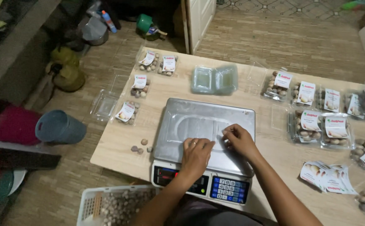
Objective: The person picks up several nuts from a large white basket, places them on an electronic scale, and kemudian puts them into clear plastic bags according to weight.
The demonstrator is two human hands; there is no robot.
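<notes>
A clear plastic container (205,132), barely visible on the steel pan of the scale (232,115), is pinched by the right hand (237,140) and pressed by the left hand (196,152). The scale is set on a low wooden table (119,144) over a wood-patterned floor (274,42). Labelled nut packs (320,123) are ranged just beside it, and a white basket (91,205) is seen nearby.

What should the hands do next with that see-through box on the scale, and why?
Probably spread the clear box open flat: both the left hand and right hand pinch it on the scale pan, and it looks empty.
</notes>
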